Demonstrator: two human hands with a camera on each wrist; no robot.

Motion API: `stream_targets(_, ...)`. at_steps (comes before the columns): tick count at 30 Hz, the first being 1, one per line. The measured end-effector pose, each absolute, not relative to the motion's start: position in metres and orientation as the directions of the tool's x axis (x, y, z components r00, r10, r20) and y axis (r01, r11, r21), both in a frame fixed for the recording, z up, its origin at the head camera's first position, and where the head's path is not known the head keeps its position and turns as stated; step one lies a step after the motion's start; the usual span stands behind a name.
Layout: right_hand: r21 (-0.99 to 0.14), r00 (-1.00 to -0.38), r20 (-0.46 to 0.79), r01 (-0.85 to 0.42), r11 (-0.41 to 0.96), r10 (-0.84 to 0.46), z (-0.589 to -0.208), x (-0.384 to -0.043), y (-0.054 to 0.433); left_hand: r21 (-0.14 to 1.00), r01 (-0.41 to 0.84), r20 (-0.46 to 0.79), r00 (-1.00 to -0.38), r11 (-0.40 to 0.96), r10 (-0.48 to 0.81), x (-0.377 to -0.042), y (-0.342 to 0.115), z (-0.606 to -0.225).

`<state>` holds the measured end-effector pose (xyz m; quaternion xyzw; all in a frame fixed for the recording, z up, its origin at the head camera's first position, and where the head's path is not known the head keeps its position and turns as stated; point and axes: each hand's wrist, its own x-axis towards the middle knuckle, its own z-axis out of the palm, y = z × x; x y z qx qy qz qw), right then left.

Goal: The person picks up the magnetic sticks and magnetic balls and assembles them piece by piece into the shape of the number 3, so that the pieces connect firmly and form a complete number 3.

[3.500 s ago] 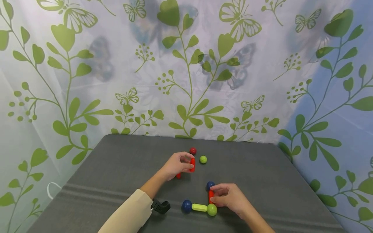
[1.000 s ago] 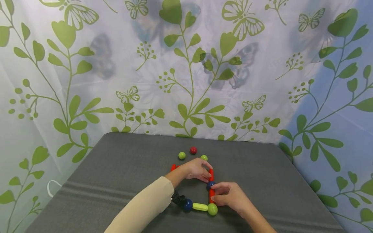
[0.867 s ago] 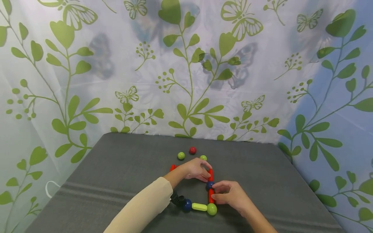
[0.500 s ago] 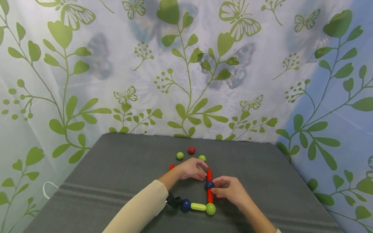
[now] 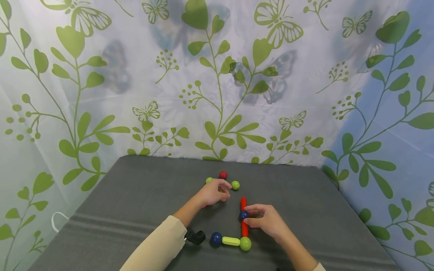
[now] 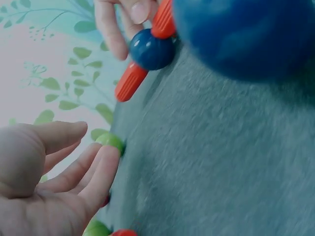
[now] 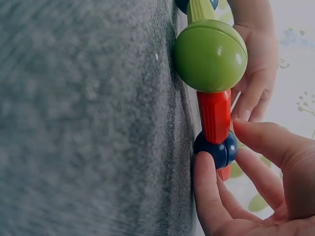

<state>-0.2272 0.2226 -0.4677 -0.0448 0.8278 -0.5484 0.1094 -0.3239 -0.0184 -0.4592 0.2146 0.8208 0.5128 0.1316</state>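
Observation:
On the grey cloth lies an L-shaped chain of toy pieces: a blue ball (image 5: 216,239), a yellow-green rod (image 5: 231,241), a green ball (image 5: 245,244), a red rod (image 5: 245,229), a second blue ball (image 7: 215,150) and another red rod (image 5: 243,203) at the far end. My right hand (image 5: 268,220) pinches the second blue ball between thumb and fingers, beside the joint with the nearer red rod. My left hand (image 5: 213,192) holds nothing; its fingers are loosely bent, close to a loose green ball (image 5: 235,185).
Behind my left hand are a red ball (image 5: 222,175) and another green ball (image 5: 209,180), partly covered by the hand. A red piece (image 6: 124,232) shows at the bottom of the left wrist view. A leaf-patterned curtain (image 5: 217,94) hangs behind the table.
The red rod my left hand carried earlier is now on the far blue ball. That hand has let go and moved left. My right hand has shifted from the nearer red rod to the blue ball.

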Motion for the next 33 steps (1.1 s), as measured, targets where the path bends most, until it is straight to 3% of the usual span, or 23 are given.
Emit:
stream_targets(5,-0.909,-0.969,-0.141,0.044,0.415,-0.205,-0.469,-0.230,0.222,0.822,0.325,0.109,-0.895,0.467,0.432,-0.333,-0.040,-0.456)
stream_targets(13,-0.905,-0.961,-0.169,0.064,0.419,-0.218,-0.465,-0.231,0.220,0.799,0.334,0.181,-0.927,0.500,0.330,-0.358,-0.071,-0.459)
stream_targets(33,-0.911,-0.954,-0.240,0.157,0.382,-0.181,-0.468,-0.236,0.218,0.813,0.243,0.070,-0.943,0.530,0.324,-0.379,-0.075,-0.480)
